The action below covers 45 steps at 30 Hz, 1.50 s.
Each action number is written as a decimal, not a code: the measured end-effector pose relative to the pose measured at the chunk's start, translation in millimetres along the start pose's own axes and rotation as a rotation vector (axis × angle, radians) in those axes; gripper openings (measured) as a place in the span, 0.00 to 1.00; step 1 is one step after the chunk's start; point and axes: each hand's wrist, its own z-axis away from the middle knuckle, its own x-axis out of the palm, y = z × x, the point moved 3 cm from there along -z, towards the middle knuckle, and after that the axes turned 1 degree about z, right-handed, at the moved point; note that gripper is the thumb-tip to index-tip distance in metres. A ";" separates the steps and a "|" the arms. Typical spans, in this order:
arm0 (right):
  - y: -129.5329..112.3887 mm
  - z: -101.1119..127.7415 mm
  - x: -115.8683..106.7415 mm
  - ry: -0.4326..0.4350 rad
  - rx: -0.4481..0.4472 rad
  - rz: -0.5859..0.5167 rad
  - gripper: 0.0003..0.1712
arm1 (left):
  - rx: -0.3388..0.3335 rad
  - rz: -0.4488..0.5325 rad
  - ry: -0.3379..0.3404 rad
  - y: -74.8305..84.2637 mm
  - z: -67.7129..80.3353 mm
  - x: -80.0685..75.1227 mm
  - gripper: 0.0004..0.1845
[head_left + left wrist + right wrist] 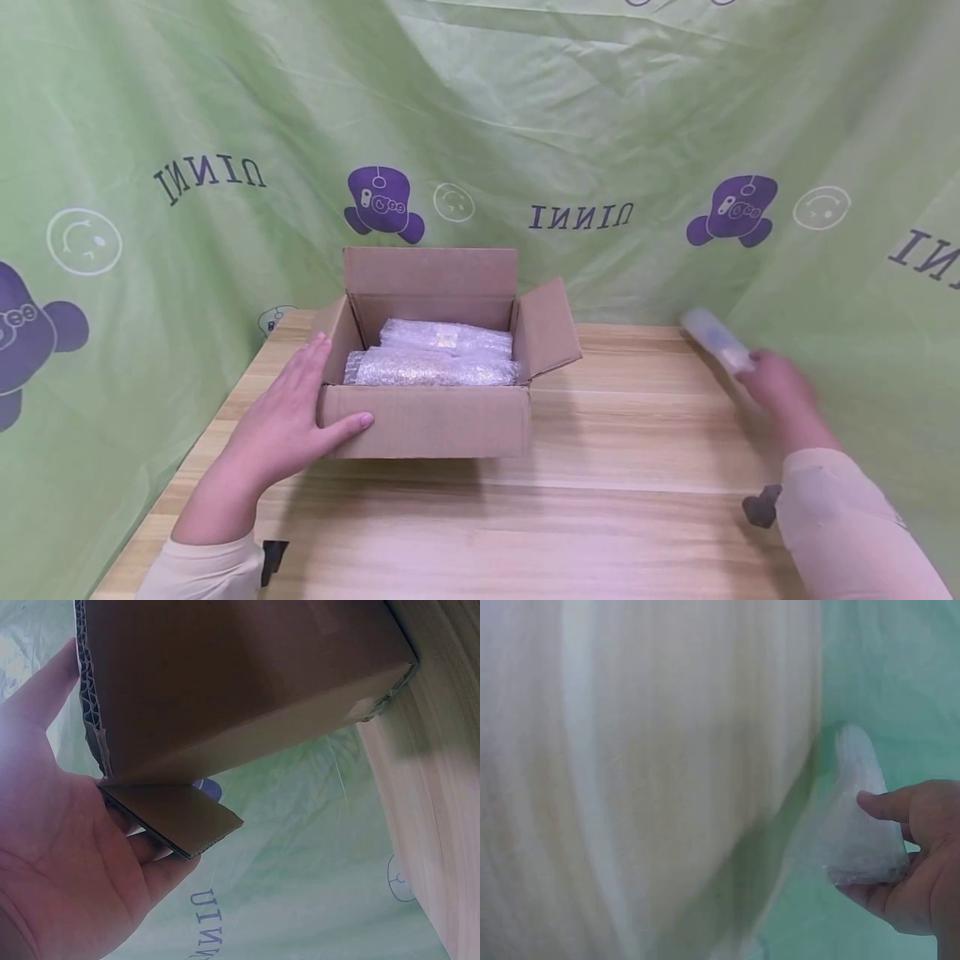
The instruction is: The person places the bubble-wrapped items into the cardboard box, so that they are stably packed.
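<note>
My left hand (pixel 288 417) rests against the near left corner of an open cardboard box (pixel 431 423). Its thumb lies along the front wall and its straight fingers reach over the left side. In the left wrist view, a short flap (pixel 176 817) hides part of those fingers. Two bubble-wrapped packages (pixel 431 367) lie side by side in the box. Far to the right, my right hand (pixel 783 392) grips one end of another bubble-wrapped package (pixel 716 340), blurred in the head view. The right wrist view shows thumb and fingers on opposite sides of its clear wrap (pixel 862 825).
The box stands on a wood-grain table (pixel 600 500), its back flap upright and its right flap (pixel 551 325) leaning outward. A green printed curtain (pixel 600 108) hangs close behind the table and along both sides.
</note>
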 end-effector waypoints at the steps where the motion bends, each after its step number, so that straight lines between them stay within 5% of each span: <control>1: -4.5 -0.3 -2.0 -0.004 -0.001 -0.006 0.37 | 0.001 -0.001 0.001 -0.1 -0.1 0.2 0.61; 18: -87.1 3.6 -30.1 0.092 -0.139 0.028 0.39 | 0.004 -0.003 0.012 0.7 -0.1 -0.1 0.60; 45: -233.4 56.1 -68.9 0.203 -0.418 -0.057 0.34 | 0.007 0.001 0.016 1.3 0.2 0.0 0.60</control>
